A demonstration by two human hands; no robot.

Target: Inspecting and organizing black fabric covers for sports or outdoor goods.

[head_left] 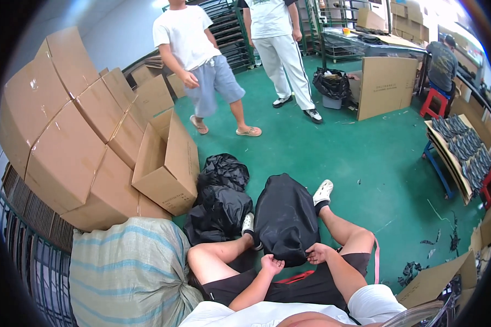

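Left hand (271,265) and right hand (317,253) gripping near end of black bag (285,218), apparently steadied between outstretched legs, crumpled black bags (221,203) just left of it.

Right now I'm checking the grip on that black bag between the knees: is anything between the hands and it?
Nothing visible. The left hand and right hand both pinch the near end of the black bag directly; the black bags lie apart, to its left.
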